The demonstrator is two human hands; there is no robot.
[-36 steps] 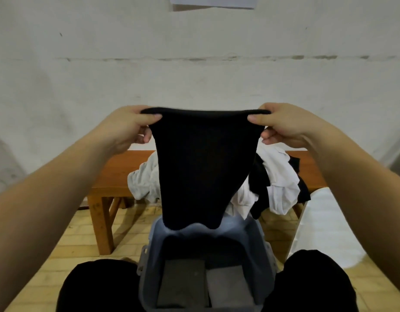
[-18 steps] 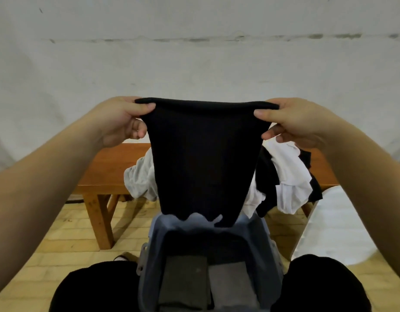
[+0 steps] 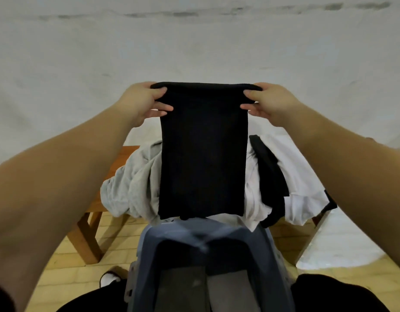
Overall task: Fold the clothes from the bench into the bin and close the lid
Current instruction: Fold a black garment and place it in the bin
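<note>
A folded black garment (image 3: pixel 203 154) hangs straight down in front of me. My left hand (image 3: pixel 142 102) pinches its top left corner and my right hand (image 3: pixel 268 102) pinches its top right corner. Its lower edge hangs just above the far rim of the open blue-grey bin (image 3: pixel 149 248) between my knees. Folded grey clothes (image 3: pixel 226 291) lie at the bin's bottom. Behind the garment, a heap of grey, white and black clothes (image 3: pixel 131 185) lies on the wooden bench (image 3: pixel 91 235).
A white sheet or lid-like surface (image 3: pixel 343 242) lies on the floor at the right. A plain pale wall (image 3: pixel 194 46) stands close behind the bench. The floor is yellow tile (image 3: pixel 66 260). My knees in black trousers (image 3: pixel 329 293) flank the bin.
My hands have moved closer together and the garment now hangs narrower and longer. The view has tilted down, so the bench and bin look nearer.
</note>
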